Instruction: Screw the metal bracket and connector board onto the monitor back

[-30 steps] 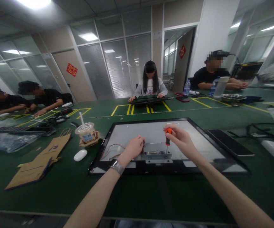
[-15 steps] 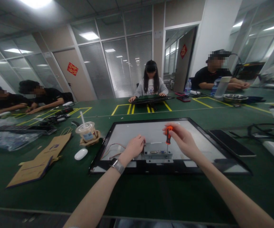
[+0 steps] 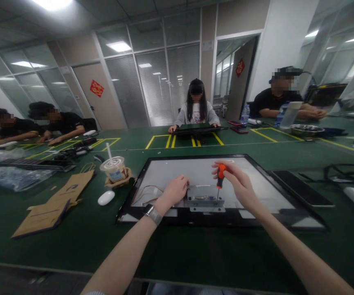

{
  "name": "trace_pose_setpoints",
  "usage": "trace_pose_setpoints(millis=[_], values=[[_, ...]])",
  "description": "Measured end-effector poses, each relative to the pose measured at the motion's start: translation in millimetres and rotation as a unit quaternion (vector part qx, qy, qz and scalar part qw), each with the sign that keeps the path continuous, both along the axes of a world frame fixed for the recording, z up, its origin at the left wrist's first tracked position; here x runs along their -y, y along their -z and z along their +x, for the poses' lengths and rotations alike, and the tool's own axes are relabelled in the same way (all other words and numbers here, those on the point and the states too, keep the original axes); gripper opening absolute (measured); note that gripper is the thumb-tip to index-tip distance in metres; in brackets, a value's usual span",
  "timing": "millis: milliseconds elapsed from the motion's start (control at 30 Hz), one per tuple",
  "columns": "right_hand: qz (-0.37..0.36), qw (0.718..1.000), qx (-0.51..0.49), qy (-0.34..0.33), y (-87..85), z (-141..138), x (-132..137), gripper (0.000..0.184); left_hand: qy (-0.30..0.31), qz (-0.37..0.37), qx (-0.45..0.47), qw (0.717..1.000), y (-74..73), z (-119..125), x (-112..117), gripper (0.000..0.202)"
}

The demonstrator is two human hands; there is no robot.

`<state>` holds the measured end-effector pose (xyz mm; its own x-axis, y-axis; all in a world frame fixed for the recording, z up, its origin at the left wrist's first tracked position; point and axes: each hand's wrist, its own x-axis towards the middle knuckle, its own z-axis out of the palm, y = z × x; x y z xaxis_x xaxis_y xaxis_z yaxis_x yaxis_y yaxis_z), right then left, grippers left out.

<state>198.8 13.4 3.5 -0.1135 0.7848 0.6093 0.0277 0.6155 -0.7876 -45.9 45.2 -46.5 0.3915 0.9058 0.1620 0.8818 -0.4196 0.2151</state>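
Note:
A black-framed monitor panel (image 3: pixel 134 207) lies face down on the green table, its grey back showing. A small metal circuit box (image 3: pixel 206 198) sits on it near the front edge, with thin red wires (image 3: pixel 143 192) running off to its left. My right hand (image 3: pixel 236 182) grips an orange-handled screwdriver (image 3: pixel 220 172) held upright, its tip on the box's right side. My left hand (image 3: pixel 175 190), fingers curled, rests against the box's left end. A watch sits on my left wrist.
A lidded drink cup with a straw (image 3: pixel 113 169), a white mouse (image 3: pixel 106 197) and a brown paper bag (image 3: pixel 60 198) lie to the left. A dark flat slab (image 3: pixel 302 188) and cables (image 3: pixel 342 174) lie to the right. Several people sit around the table.
The view has shifted slightly. My right hand and the screwdriver have moved a little to the right on the box. My left hand stays at the box.

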Motion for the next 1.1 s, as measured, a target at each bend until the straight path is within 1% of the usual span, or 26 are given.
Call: trace_pose_setpoints(millis=[67,133,267,367,433,533,600,667,767,833,867,967,1100], values=[[-0.023,0.999,-0.012,-0.018,1.9,0,-1,0.026,-0.001,0.001,-0.003,1.0,-0.6,0,0,0.026],[-0.02,1.0,0.0,-0.005,3.4,-1,-2,0.027,-0.002,0.0,-0.006,1.0,-1.2,0,1,0.026],[0.038,0.997,0.032,0.06,2.8,-2,-2,0.022,-0.001,0.001,-0.007,1.0,-0.9,0,0,0.026],[0.071,0.992,0.067,0.081,0.0,-2,1,0.022,-0.001,0.0,-0.007,1.0,-0.7,0,0,0.026],[0.083,0.989,0.095,0.07,-1.3,0,2,0.026,-0.003,0.0,-0.009,1.0,-1.4,0,1,0.026],[0.084,0.988,0.123,0.032,-1.4,5,1,0.038,-0.004,-0.001,-0.012,1.0,-2.8,1,2,0.026],[0.085,0.987,0.134,0.023,-1.1,9,-1,0.042,-0.003,0.0,-0.014,1.0,-3.2,1,2,0.026],[0.092,0.988,0.119,0.042,-1.0,11,-2,0.041,-0.001,0.003,-0.018,1.0,-3.4,1,2,0.025],[0.087,0.991,0.024,0.095,0.5,9,0,0.04,0.001,0.006,-0.021,1.0,-4.1,1,3,0.025],[0.075,0.991,-0.033,0.107,3.9,4,3,0.042,0.002,0.007,-0.021,1.0,-4.8,2,4,0.025],[0.07,0.992,-0.041,0.1,6.4,0,4,0.042,0.001,0.006,-0.023,1.0,-5.1,2,4,0.025],[0.059,0.996,0.0,0.064,15.7,-12,8,0.041,-0.003,0.006,-0.027,1.0,-5.2,3,4,0.025],[0.066,0.996,0.018,0.059,24.6,-20,10,0.04,-0.005,0.005,-0.029,1.0,-4.1,3,4,0.025]])
